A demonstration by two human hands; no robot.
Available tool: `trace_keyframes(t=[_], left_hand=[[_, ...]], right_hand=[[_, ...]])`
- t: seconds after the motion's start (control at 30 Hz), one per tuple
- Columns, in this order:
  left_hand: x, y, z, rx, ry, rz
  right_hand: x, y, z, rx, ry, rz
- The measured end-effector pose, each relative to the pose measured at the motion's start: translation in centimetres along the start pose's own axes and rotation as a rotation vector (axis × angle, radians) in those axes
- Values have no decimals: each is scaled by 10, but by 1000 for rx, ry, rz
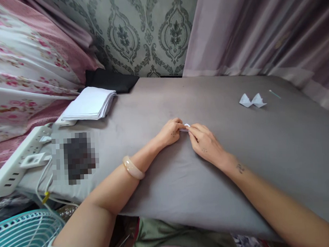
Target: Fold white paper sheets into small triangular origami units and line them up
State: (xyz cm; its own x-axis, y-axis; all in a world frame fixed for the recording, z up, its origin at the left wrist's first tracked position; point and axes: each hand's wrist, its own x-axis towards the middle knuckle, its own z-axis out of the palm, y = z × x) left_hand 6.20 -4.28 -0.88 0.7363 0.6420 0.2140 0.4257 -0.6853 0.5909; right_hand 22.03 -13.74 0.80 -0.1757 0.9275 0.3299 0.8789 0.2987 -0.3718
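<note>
Both my hands meet near the middle of the grey-covered table, around a small piece of folded white paper. My left hand, below a pale bangle, pinches the paper's left end. From the other side, my right hand presses its fingers on the right part of the paper. Most of the paper is hidden under my fingers, so its full shape cannot be made out. Farther off to the right stands a folded white paper piece with two pointed peaks.
A stack of white paper lies at the left, in front of a black flat item. A white power strip with plugs runs along the left edge, near a blurred dark patch. A teal fan stands below. A thin stick lies far right.
</note>
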Motion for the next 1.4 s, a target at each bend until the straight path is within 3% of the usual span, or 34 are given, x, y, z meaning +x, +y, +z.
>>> trace_keyframes(t=[0.23,0.5,0.6,0.93,1.17,1.4], left_hand=[[-3,1,-4,26,6,-83],[-16,-4,-27,-165,261,-504],[-17,-3,-28,-226,314,-568],[-14,-5,-23,-195,255,-503],[-14,-2,-24,-160,214,-472],[-15,0,-20,-151,219,-427]], right_hand=[[-5,-7,3,-147,-70,-7],[0,-11,2,-261,-155,-13],[1,-9,4,-270,-160,-14],[8,-10,3,-300,-208,-28],[-2,2,-1,-192,-217,-60],[-2,-4,-10,-182,-239,-57]])
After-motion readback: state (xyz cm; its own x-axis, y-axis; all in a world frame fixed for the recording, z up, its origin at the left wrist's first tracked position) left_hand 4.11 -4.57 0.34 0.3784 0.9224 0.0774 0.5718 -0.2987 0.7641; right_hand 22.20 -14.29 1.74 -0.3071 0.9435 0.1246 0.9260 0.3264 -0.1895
